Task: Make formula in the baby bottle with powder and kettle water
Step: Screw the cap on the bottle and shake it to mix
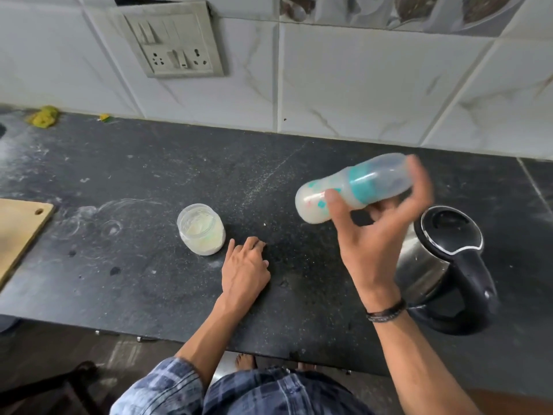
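Right hand [374,235] grips tilted, motion-blurred baby bottle [353,187], cap on.

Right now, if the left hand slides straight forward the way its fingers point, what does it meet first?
Probably nothing soon. The left hand rests on the counter; its fingers point toward the tiled wall, passing just right of the powder jar. The jar is close, so a graze is possible.

From my feed, a dark speckled desk [149,181] fills the middle, smeared with pale dusty marks. At nine o'clock a wooden cutting board [18,232] pokes in from the edge. At ten o'clock a yellow rag [43,115] lies against the white tiled wall [359,85]. At eleven o'clock I see a switch and socket panel [173,43].
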A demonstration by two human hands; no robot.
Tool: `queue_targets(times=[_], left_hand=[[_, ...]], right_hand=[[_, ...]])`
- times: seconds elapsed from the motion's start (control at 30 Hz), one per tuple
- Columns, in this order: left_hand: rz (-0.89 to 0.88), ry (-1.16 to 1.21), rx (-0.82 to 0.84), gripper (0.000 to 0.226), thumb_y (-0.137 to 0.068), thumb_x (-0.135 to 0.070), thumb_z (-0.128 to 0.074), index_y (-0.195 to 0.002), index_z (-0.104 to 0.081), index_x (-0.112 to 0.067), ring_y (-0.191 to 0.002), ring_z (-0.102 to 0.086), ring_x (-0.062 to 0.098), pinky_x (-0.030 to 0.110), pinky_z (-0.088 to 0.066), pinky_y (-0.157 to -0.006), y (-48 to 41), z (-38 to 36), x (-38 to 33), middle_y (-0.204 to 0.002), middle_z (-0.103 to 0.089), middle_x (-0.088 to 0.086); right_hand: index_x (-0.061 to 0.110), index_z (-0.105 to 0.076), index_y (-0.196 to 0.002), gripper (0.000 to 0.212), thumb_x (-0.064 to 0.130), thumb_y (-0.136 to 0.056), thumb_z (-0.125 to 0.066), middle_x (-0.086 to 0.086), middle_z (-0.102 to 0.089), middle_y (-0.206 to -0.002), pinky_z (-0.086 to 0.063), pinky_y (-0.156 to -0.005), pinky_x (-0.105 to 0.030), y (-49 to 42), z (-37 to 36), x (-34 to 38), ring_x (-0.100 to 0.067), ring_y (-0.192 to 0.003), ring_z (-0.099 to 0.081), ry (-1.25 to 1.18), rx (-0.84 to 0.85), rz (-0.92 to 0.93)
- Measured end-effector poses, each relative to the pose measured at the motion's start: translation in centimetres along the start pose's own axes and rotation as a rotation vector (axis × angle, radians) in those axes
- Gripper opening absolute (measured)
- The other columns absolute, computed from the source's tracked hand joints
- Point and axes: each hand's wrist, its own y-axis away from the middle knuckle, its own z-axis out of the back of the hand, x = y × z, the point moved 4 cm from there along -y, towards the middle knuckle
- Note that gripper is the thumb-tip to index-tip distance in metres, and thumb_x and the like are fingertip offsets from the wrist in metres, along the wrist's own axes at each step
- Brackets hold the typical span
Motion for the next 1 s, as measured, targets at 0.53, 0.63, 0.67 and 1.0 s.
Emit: queue_targets(times=[0.53, 0.63, 0.67, 1.0], left_hand=[[-0.002, -0.005, -0.013, 0.047, -0.093, -0.027, -0.063, -0.139, -0.058, -0.017, -0.118, -0.060, 0.026, 0.044, -0.014, -0.125, 0.0, 0.1, 0.2, -0.140, -0.054, -0.004], [-0.008, 0.006, -0.001, 0.046, -0.093, -0.025, -0.063, -0.138, -0.059, -0.017, -0.119, -0.060, 0.026, 0.043, -0.013, -0.124, 0.2, 0.1, 0.1, -0.139, -0.054, -0.003], [-0.008, 0.010, -0.006, 0.046, -0.093, -0.024, -0.063, -0.138, -0.059, -0.016, -0.119, -0.060, 0.026, 0.043, -0.013, -0.124, 0.2, 0.0, -0.1, -0.139, -0.055, -0.003], [-0.010, 0.014, -0.018, 0.047, -0.094, -0.025, -0.061, -0.140, -0.057, -0.016, -0.122, -0.057, 0.024, 0.042, -0.012, -0.125, 0.2, 0.0, -0.2, -0.140, -0.053, -0.004]], right_hand=[[0.036, -0.034, -0.144, 0.084, 0.023, -0.081, -0.087, 0.008, -0.052, -0.140, -0.059, -0.091, -0.051, -0.1, -0.9, -2.7, -0.020, -0.118, -0.064, 0.124, 0.136, -0.076], [0.018, -0.021, -0.147, 0.091, 0.011, -0.082, -0.084, 0.007, -0.034, -0.147, -0.058, -0.098, -0.047, -0.2, 0.0, -0.3, -0.018, -0.129, -0.055, -0.027, -0.060, 0.064], [0.012, -0.018, -0.147, 0.094, 0.008, -0.081, -0.084, 0.005, -0.032, -0.147, -0.057, -0.099, -0.042, -0.3, 0.0, -0.4, -0.011, -0.129, -0.054, -0.004, -0.077, 0.083], [0.018, -0.023, -0.146, 0.091, 0.012, -0.081, -0.086, -0.004, -0.036, -0.145, -0.060, -0.093, -0.050, 0.2, -0.5, -0.5, -0.019, -0.125, -0.058, 0.013, 0.014, 0.072]])
